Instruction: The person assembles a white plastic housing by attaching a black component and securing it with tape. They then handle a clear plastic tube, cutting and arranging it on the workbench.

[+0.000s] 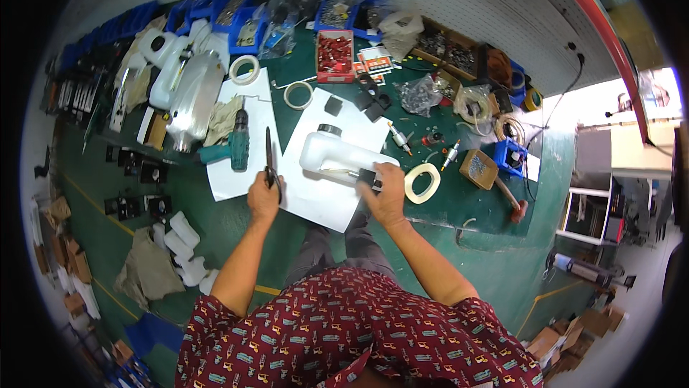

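The left hand (264, 200) is wrapped around the handles of black scissors (270, 160) at 9 o'clock from the white container (334, 151); the right hand (390, 194), fingers curled, grips a black block (367, 175) at the container's 4 o'clock end; the container lies on a white sheet (319, 201)

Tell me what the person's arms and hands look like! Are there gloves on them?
No gloves: the left hand and right hand are bare, and no watch shows. The forearms are bare too. The short, loose sleeves are dark red with little teal and cream pictures.
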`<act>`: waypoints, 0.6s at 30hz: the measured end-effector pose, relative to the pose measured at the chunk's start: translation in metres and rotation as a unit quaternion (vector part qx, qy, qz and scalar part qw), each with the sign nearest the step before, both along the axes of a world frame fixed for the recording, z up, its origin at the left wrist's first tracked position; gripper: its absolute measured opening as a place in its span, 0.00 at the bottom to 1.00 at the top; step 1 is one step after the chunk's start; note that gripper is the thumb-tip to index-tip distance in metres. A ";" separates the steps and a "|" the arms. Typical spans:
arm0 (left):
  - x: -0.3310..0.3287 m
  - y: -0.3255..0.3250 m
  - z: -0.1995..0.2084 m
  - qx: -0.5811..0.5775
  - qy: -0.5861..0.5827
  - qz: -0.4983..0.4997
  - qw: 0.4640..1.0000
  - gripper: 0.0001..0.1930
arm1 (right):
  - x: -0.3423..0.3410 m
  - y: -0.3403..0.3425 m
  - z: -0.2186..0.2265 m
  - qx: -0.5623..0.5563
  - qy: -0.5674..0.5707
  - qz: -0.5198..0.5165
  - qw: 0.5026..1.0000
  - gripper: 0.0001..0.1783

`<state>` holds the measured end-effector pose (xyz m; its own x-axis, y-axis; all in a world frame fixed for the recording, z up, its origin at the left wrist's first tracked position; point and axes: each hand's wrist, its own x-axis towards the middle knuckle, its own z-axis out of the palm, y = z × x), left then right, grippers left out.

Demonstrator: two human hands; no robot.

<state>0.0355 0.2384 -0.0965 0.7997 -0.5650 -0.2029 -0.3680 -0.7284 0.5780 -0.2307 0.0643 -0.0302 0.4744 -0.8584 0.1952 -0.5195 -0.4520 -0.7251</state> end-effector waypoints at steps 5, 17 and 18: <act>0.054 -0.027 -0.013 0.079 -0.015 -0.076 0.994 0.19 | -0.007 -0.005 -0.012 -0.082 0.082 0.084 0.990 0.35; -0.048 -0.154 0.074 -0.256 -0.006 -0.184 0.949 0.20 | -0.042 -0.003 -0.019 0.195 -0.204 -0.117 0.952 0.26; -0.079 -0.173 0.092 -0.265 0.058 -0.200 0.941 0.20 | -0.053 -0.004 -0.028 0.223 -0.259 -0.149 0.928 0.25</act>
<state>-0.0431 0.0656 -0.0047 0.4913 -0.8629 0.1187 -0.4629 -0.1432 0.8748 -0.2834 0.0601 -0.0580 0.1444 -0.9867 -0.0744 -0.1021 0.0600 -0.9930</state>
